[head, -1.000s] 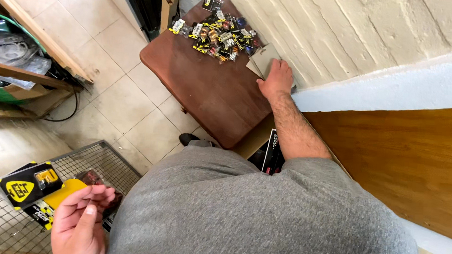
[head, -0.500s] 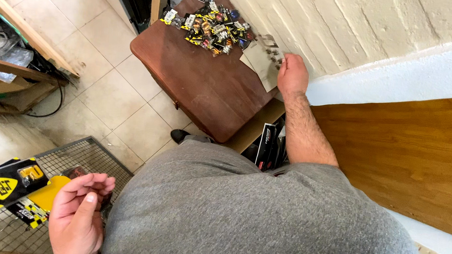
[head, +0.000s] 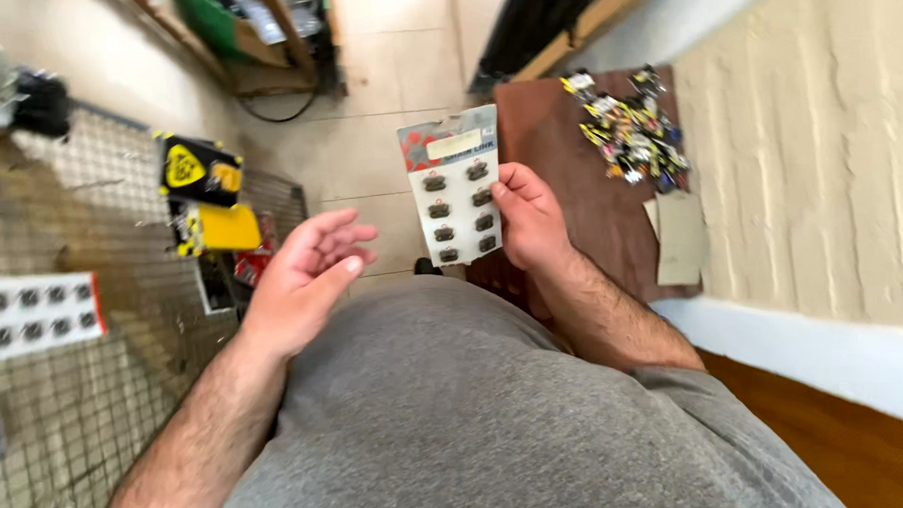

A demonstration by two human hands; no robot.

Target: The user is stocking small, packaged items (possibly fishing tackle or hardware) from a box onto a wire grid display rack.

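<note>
At centre frame, right hand (head: 529,219) pinches a blister card (head: 456,187) by its edge; left hand (head: 306,275) hovers just beside, fingers loosely spread, empty.

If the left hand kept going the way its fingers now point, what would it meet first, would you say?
Most likely the blister card held in the right hand. The left hand is open, fingers aimed towards the card's lower edge; depth is unclear, so it might pass beneath.

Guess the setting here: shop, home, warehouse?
Likely a small hardware or parts shop, or its stockroom. The right hand holds a blister card of small identical parts, a similar card lies on a wire-mesh rack, and small packaged items are heaped on a brown table.
</note>
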